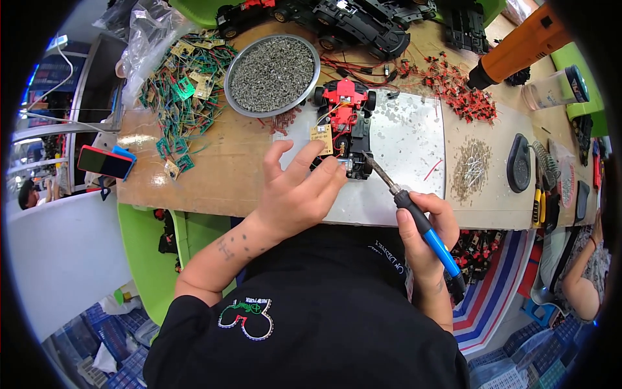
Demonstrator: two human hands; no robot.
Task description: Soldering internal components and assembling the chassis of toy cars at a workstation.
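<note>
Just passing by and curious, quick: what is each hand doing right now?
Left hand: open, fingers spread, fingertips on the toy car chassis.
Right hand: closed around a blue-handled soldering iron, tip at the chassis.

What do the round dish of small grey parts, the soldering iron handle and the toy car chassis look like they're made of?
The round dish looks like bare metal: its rim is silvery and shiny. The soldering iron in the right hand has a smooth blue and black handle, probably plastic, with a dark metal shaft. The toy car chassis, under the left hand, looks like moulded red and black plastic.
</note>
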